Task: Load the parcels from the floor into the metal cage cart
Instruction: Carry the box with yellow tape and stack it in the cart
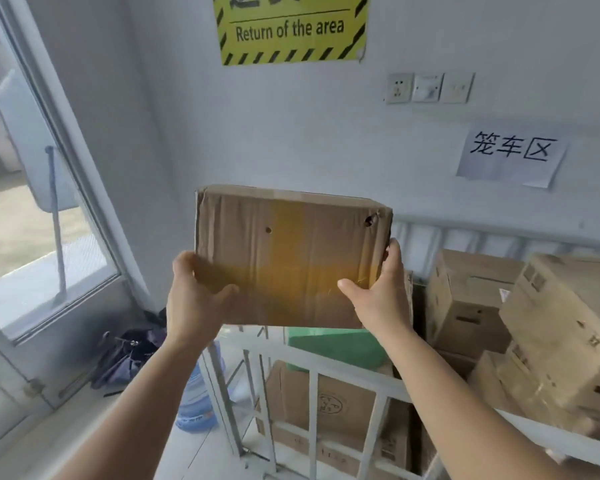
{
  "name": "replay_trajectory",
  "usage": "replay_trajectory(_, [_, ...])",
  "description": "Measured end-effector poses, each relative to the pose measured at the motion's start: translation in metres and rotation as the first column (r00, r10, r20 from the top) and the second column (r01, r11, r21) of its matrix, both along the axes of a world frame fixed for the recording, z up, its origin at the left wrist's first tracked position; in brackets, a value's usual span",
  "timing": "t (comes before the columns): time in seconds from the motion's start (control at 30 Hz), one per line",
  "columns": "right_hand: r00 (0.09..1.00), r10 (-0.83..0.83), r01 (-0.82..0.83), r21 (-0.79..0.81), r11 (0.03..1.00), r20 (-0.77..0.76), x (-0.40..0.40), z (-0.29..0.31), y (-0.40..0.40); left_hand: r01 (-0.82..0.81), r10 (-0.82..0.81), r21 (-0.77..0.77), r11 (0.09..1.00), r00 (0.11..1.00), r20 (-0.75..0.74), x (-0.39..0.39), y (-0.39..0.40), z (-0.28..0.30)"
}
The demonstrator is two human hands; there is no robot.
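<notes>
Above the white metal cage cart [347,370], both hands hold one brown parcel [291,254] up in the air. Left hand [196,299] grips its lower left corner, right hand [378,292] its right edge. Several cardboard boxes [471,299] sit inside the cart.

Open air above cage cart rail [343,370], stacked boxes [520,327] filling right side, green parcel [336,344] below, wall behind

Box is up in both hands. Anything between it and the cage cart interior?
Nothing visible blocks it. The box is held above the cart's top rail, over the green parcel; stacked boxes fill the right side.
</notes>
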State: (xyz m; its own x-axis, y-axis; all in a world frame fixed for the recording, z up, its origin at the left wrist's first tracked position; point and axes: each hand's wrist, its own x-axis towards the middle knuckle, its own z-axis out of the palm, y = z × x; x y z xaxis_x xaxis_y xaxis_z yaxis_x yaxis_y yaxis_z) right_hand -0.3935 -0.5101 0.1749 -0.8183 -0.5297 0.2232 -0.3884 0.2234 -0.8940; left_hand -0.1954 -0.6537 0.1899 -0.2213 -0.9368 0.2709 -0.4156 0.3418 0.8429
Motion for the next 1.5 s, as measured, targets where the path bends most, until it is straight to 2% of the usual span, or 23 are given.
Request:
replay_trajectory(0.37, [0.982, -0.008, 0.0, 0.043, 0.999, 0.189, -0.147, -0.039, -0.006, 0.124, -0.142, 0.113, 0.986, 0.976, 0.164, -0.161, -0.043, -0.05])
replay_trajectory(0.47, [0.967, -0.021, 0.001, 0.079, 0.997, 0.254, -0.168, -0.052, -0.012, 0.15, -0.175, 0.194, 0.969, 0.977, 0.119, -0.182, -0.054, -0.069])
replay_trajectory(0.63, [0.936, -0.06, 0.03, 0.091, 0.995, 0.347, -0.192, -0.067, -0.031, 0.255, -0.253, 0.359, 0.898, 0.966, -0.054, -0.21, -0.077, -0.087])
replay_trajectory(0.73, [0.9, -0.108, 0.064, 0.118, 0.991, 0.422, -0.198, -0.079, -0.046, 0.279, -0.283, 0.428, 0.859, 0.958, -0.058, -0.22, -0.1, -0.098])
replay_trajectory(0.97, [0.875, -0.18, 0.135, 0.132, 0.982, 0.448, -0.207, -0.094, -0.08, 0.373, -0.384, 0.563, 0.737, 0.917, -0.104, -0.224, -0.148, -0.106])
replay_trajectory(1.1, [0.887, -0.162, 0.12, 0.124, 0.985, 0.432, -0.209, -0.102, -0.086, 0.471, -0.499, 0.537, 0.699, 0.86, -0.104, -0.229, -0.171, -0.105])
replay_trajectory(1.27, [0.898, -0.188, 0.148, 0.13, 0.98, 0.399, -0.215, -0.091, -0.099, 0.527, -0.54, 0.431, 0.733, 0.835, -0.104, -0.237, -0.191, -0.093])
replay_trajectory(1.5, [0.928, -0.22, 0.202, 0.09, 0.975, 0.302, -0.239, -0.07, -0.123, 0.509, -0.504, 0.279, 0.814, 0.858, -0.095, -0.274, -0.213, -0.07])
